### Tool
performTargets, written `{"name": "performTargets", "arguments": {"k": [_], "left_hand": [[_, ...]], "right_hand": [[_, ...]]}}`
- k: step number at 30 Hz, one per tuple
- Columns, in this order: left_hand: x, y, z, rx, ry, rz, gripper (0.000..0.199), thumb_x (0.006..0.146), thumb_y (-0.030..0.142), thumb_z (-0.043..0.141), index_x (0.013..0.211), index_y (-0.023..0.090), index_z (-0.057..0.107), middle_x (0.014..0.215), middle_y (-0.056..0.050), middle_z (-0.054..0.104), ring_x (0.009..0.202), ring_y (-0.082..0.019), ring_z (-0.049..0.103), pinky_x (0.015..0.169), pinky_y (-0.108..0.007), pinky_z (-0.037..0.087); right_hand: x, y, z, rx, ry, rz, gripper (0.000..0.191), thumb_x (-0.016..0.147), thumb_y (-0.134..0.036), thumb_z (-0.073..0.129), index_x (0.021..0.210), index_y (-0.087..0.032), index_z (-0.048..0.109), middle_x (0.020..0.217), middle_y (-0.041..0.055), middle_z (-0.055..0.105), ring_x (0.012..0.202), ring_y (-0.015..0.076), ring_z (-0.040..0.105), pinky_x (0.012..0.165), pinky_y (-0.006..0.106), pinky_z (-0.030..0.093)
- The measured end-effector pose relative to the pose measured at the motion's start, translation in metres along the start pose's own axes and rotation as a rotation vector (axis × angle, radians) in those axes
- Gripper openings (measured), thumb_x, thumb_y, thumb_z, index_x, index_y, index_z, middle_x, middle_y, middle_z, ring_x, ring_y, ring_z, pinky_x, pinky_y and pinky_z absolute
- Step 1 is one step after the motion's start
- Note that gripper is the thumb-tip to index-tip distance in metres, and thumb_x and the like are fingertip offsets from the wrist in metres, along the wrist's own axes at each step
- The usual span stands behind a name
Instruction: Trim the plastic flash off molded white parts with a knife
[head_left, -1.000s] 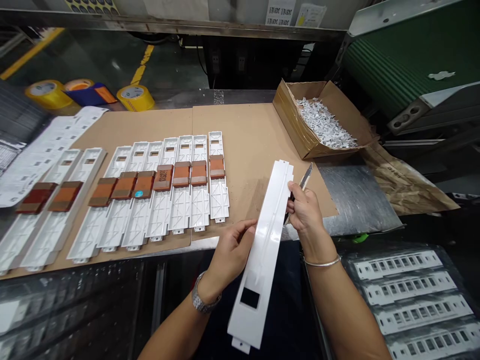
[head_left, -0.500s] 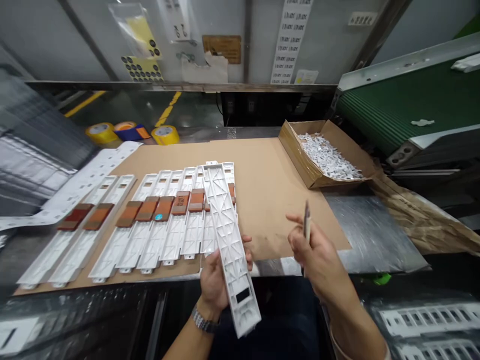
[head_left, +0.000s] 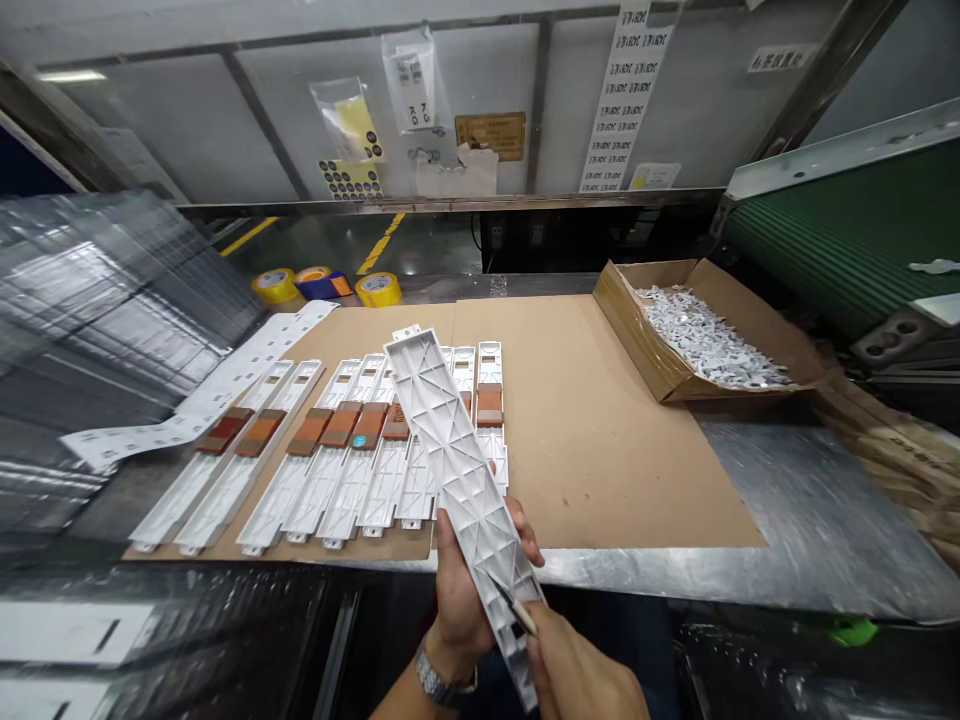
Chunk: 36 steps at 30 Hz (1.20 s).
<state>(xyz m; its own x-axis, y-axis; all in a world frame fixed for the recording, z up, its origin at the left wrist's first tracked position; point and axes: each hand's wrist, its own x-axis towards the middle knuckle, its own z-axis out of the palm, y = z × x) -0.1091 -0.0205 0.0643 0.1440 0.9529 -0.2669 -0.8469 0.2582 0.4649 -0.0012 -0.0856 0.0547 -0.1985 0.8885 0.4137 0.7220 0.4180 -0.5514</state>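
My left hand grips a long white ribbed plastic strip from below, near its lower end. Its fingers wrap both sides, and the strip tilts with its top to the left. In my right hand is a slim knife-like tool with a pale handle and dark pointed tip. That tip lies over the ribs beside the strip's small window, though contact is unclear. Behind the held piece, similar white strips lie in a row, with reddish-brown blocks across them. The held strip partly hides some of these.
A brown cardboard sheet covers the metal table. At right stands an open cardboard box of small white parts, near a green conveyor. Tape rolls and a label sheet lie at left.
My right hand has moved left and down, bringing the tool onto the strip's lower part. The strip leans further left. The camera view has shifted left.
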Motion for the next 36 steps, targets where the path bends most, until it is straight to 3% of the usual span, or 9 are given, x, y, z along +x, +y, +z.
{"name": "performTargets", "arguments": {"k": [7,13,21,27,33,36], "left_hand": [[-0.009,-0.008,-0.005,-0.019,-0.021,0.000,0.068,0.082,0.070,0.028,0.082,0.015,0.068,0.073,-0.006,0.059,0.066,-0.016,0.056,0.067,-0.029,0.045],[-0.013,-0.011,-0.005,-0.050,-0.017,0.016,0.071,0.084,0.070,0.022,0.084,0.016,0.068,0.071,-0.006,0.059,0.067,-0.015,0.055,0.062,-0.025,0.044],[-0.017,-0.010,0.000,-0.047,0.053,0.100,0.054,0.082,0.066,0.039,0.083,0.021,0.069,0.079,-0.003,0.061,0.064,-0.015,0.056,0.057,-0.025,0.045],[-0.018,-0.008,0.006,-0.027,0.047,0.136,0.049,0.086,0.058,0.039,0.082,0.019,0.068,0.076,-0.005,0.061,0.065,-0.015,0.055,0.061,-0.025,0.046],[-0.020,-0.011,0.008,-0.063,0.129,0.167,0.042,0.087,0.056,0.039,0.113,0.031,0.060,0.077,-0.002,0.060,0.059,-0.016,0.055,0.057,-0.027,0.045],[-0.020,-0.014,0.007,-0.038,0.142,0.181,0.045,0.086,0.058,0.038,0.118,0.031,0.056,0.075,-0.002,0.059,0.056,-0.015,0.054,0.054,-0.027,0.044]], "right_hand": [[0.015,-0.006,0.007,-0.229,0.095,-0.086,0.033,0.096,-0.022,0.031,0.092,-0.012,0.063,0.057,0.0037,0.058,0.044,0.0148,0.058,0.041,0.022,0.039],[0.021,-0.012,0.008,-0.378,0.082,-0.165,0.031,0.094,-0.013,0.030,0.088,-0.013,0.061,0.056,0.0019,0.057,0.042,0.0132,0.055,0.041,0.026,0.035],[0.024,-0.019,0.007,-0.475,0.108,-0.166,0.027,0.092,-0.010,0.035,0.081,-0.015,0.060,0.052,-0.0007,0.052,0.040,0.0112,0.052,0.042,0.025,0.033],[0.026,-0.021,0.004,-0.496,0.128,-0.194,0.023,0.092,-0.011,0.039,0.082,-0.014,0.060,0.052,-0.0024,0.051,0.040,0.0107,0.050,0.042,0.025,0.032],[0.022,-0.017,0.007,-0.528,0.088,-0.238,0.020,0.087,-0.006,0.041,0.082,-0.014,0.058,0.051,-0.0027,0.050,0.039,0.0109,0.049,0.043,0.026,0.032],[0.017,-0.016,0.007,-0.508,0.065,-0.275,0.018,0.085,-0.004,0.042,0.084,-0.013,0.058,0.053,-0.0019,0.053,0.041,0.0111,0.051,0.043,0.025,0.032]]}}
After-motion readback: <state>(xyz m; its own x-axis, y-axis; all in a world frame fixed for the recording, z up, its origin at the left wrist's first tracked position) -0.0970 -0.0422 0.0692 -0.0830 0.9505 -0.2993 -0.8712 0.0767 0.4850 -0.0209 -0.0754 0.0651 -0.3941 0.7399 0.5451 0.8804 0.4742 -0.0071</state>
